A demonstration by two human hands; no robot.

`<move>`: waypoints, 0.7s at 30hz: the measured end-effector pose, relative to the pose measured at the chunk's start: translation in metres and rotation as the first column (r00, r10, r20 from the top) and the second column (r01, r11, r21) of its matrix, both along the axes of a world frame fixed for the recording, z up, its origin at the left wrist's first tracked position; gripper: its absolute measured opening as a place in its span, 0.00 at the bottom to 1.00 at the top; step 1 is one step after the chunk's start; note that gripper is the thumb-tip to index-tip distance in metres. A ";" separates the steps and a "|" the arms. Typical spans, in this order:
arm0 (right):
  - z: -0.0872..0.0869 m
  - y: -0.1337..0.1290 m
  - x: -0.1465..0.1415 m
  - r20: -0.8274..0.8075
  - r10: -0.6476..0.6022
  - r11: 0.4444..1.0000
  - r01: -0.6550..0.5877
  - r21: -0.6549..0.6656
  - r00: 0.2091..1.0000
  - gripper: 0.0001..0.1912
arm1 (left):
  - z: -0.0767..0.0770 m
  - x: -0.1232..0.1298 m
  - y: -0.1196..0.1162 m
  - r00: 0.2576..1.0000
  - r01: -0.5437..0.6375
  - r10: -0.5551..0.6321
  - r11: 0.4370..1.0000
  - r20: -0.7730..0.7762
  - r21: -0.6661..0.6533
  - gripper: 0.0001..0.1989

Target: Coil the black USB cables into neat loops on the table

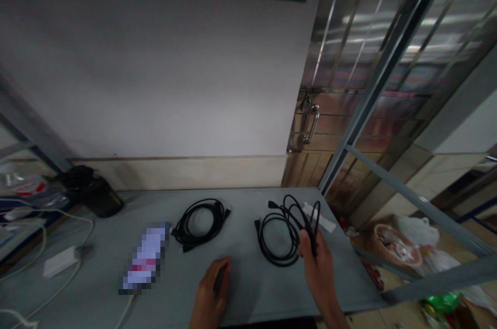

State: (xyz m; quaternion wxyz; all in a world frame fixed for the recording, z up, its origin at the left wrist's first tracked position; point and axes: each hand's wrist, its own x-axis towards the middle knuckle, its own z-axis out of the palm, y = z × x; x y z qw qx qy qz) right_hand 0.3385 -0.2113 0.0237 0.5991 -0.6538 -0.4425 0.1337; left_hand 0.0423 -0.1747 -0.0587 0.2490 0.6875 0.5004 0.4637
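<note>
Toward the right of the grey table, my right hand (pixel 316 262) is closed on part of a black cable (pixel 276 262), whose loops rest on the surface to the left of the fingers. My left hand (pixel 212 287) is near the front edge with fingers curled; a small dark shape shows between thumb and fingers, too unclear to name. Behind it lies a second black cable (pixel 200 225), coiled in a ring. A whitish strip (pixel 320 217) lies flat behind my right hand.
A phone (pixel 145 259) with a lit, pixelated screen lies left on the table (pixel 248 293), a white cord attached. A white adapter (pixel 61 262) and black container (pixel 95 192) are farther left. Metal posts (pixel 373 96) rise at right; a basket (pixel 396 246) stands beyond.
</note>
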 end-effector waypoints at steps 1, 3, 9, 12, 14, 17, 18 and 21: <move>0.005 -0.004 -0.003 -0.045 -0.002 1.000 0.002 -0.004 0.999 0.26 | 0.000 0.000 0.000 1.000 0.010 -0.010 1.000 -0.001 0.003 0.22; 0.010 -0.011 -0.009 -0.121 -0.009 1.000 0.007 -0.022 0.993 0.29 | -0.001 0.000 -0.001 1.000 0.024 -0.024 1.000 -0.010 0.012 0.22; -0.011 -0.014 -0.012 -0.183 0.065 0.995 -0.078 -0.068 0.981 0.32 | -0.007 0.000 0.001 0.999 0.028 -0.027 0.999 -0.035 0.030 0.23; -0.023 -0.009 -0.006 -0.217 0.121 0.988 -0.139 -0.071 0.969 0.33 | -0.008 0.000 0.001 0.999 0.030 -0.028 0.999 -0.041 0.036 0.22; -0.022 -0.006 0.000 -0.236 0.167 0.983 -0.181 -0.039 0.957 0.32 | -0.007 0.000 0.001 0.998 0.037 -0.036 0.999 -0.043 0.037 0.21; -0.004 -0.004 0.009 -0.250 0.195 0.980 -0.200 0.006 0.949 0.30 | -0.005 0.001 0.000 0.999 0.035 -0.033 0.998 -0.039 0.057 0.21; 0.006 -0.005 0.013 -0.244 0.191 0.981 -0.193 0.016 0.951 0.29 | -0.005 0.001 0.000 0.999 0.031 -0.029 0.997 -0.035 0.064 0.21; 0.036 -0.010 0.021 -0.197 0.167 0.986 -0.162 0.042 0.966 0.26 | -0.004 0.002 0.000 0.999 0.027 -0.024 0.997 -0.036 0.078 0.22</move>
